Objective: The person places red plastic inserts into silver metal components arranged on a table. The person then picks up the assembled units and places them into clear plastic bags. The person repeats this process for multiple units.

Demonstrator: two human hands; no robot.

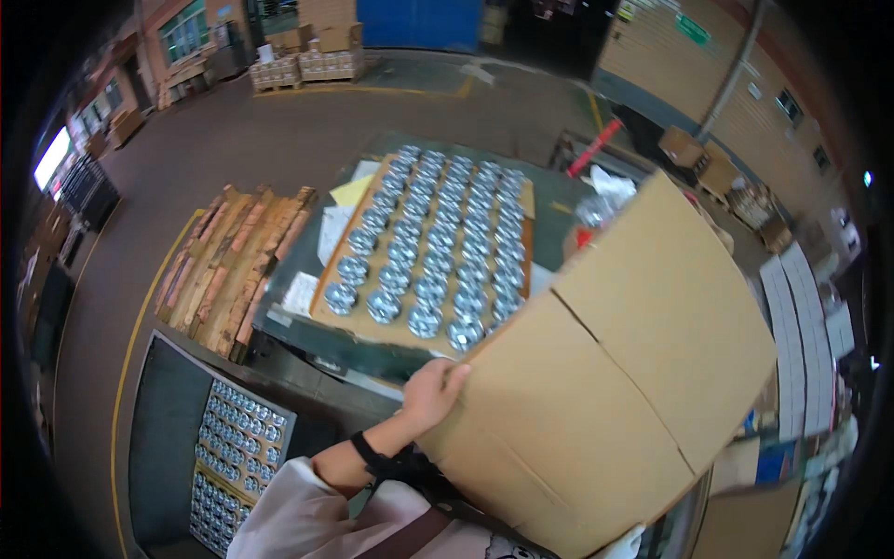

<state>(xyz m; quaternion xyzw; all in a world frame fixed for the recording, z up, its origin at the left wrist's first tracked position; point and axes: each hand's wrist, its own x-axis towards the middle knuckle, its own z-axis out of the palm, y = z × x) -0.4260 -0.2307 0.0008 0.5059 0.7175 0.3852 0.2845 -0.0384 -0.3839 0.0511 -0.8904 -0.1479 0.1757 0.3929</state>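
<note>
My left hand [435, 396] grips the left edge of a large brown cardboard sheet [643, 345], with the thumb on its face. The sheet is tilted up in front of me on the right, creased and slit across its middle. My right hand does not show; a small whitish shape [626, 542] at the sheet's lower edge is too unclear to name. Just beyond my left hand, shiny round metal parts [430, 289] stand in rows on a cardboard layer on a dark green table [372, 343]. The sheet overlaps the table's right side.
At lower left is a grey bin [168, 419] holding more metal parts [240, 424] on cardboard. A wooden pallet [233, 265] lies left of the table. A red bar [594, 149] and crumpled white material [612, 184] are beyond the sheet. Stacked cartons [326, 65] stand far back.
</note>
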